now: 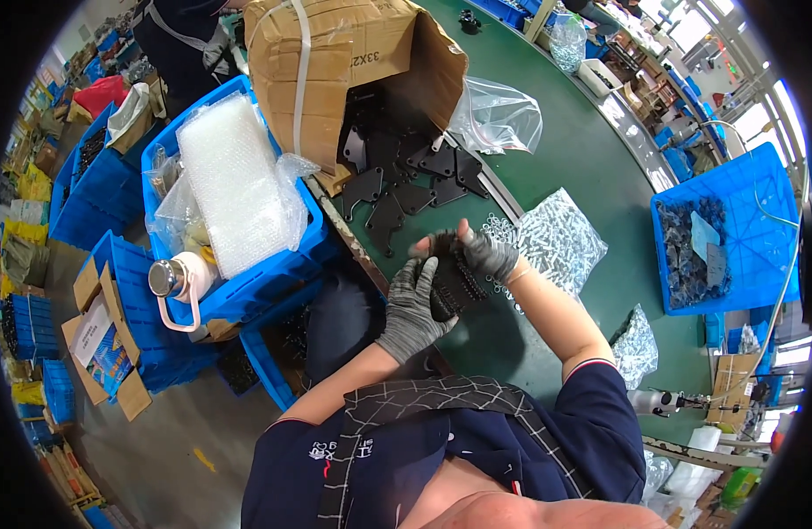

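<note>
Grey striped gloves with bare fingertips cover both my hands. Between them is a dark stack of thin black plates point(456, 289), its ridged edge facing me. My left hand point(412, 310) is closed round the near left side of the stack. From the upper right, my right hand point(487, 253) grips its far end, with part of the fingers hidden behind the stack. Just beyond lie several loose flat black plates point(415, 197), spilling from the mouth of a cardboard box point(335, 62) lying on its side.
A green worktable point(560, 141) carries a bag of small metal parts point(560, 242), loose metal rings point(503, 231) and a clear plastic bag point(499, 115). Blue crate point(723, 229) stands at right. On the left, a blue bin point(309, 242) holds bubble wrap point(234, 172) and a pink bottle point(192, 280).
</note>
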